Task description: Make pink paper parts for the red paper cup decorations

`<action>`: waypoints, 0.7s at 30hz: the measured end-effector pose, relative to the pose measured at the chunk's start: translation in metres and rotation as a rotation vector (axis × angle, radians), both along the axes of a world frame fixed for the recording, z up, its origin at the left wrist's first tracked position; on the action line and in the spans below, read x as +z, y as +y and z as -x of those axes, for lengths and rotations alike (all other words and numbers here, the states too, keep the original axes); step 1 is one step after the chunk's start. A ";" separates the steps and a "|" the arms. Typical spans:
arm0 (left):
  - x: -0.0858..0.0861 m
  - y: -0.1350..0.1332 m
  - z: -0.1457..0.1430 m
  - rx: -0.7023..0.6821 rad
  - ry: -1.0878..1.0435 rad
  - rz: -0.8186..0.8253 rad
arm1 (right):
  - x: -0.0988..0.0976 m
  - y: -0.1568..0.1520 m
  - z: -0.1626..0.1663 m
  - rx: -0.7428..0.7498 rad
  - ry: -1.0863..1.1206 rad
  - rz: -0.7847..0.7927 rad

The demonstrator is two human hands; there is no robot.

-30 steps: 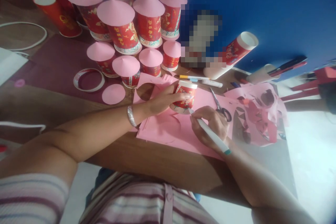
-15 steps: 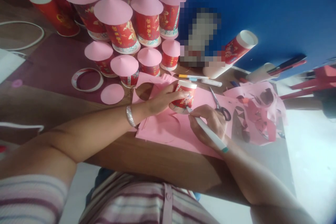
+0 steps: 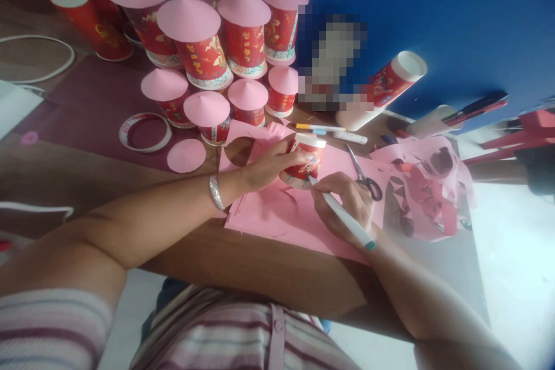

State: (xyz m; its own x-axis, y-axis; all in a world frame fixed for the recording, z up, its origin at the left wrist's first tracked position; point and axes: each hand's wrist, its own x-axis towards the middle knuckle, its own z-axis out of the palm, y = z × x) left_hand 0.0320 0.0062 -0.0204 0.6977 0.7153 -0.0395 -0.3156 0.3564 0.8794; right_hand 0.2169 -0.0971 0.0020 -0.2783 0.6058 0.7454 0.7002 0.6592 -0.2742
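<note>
My left hand (image 3: 273, 163) is wrapped round a red paper cup (image 3: 309, 157) with a white band at its lower end. In my right hand (image 3: 344, 205) is a white marker (image 3: 349, 221) with a green end, its tip touching or very near the cup's white band. Dark marks show along that band. Beneath both hands lie sheets of pink paper (image 3: 255, 217), one with a round hole cut out. A pair of scissors (image 3: 366, 179) rests on the paper just beyond my right hand.
Several red cups with pink cone tops (image 3: 188, 20) stand at the back left. A paper ring (image 3: 145, 132) and a pink disc (image 3: 186, 155) lie left of my arm. Markers (image 3: 323, 127) lie behind the cup. Pink paper scraps (image 3: 427, 185) are heaped at right, near a pen holder (image 3: 433, 121).
The whole view has shifted very slightly. Both hands keep their places, with the marker tip still at the cup's lower band.
</note>
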 end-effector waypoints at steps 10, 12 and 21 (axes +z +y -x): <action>-0.006 0.002 0.000 -0.014 -0.008 0.010 | 0.002 0.002 -0.003 -0.017 -0.006 -0.016; -0.005 0.002 0.001 -0.015 -0.006 0.018 | 0.002 0.002 -0.004 -0.031 -0.022 -0.013; -0.004 0.001 0.001 -0.016 -0.031 0.041 | 0.005 0.002 -0.005 -0.026 -0.019 -0.009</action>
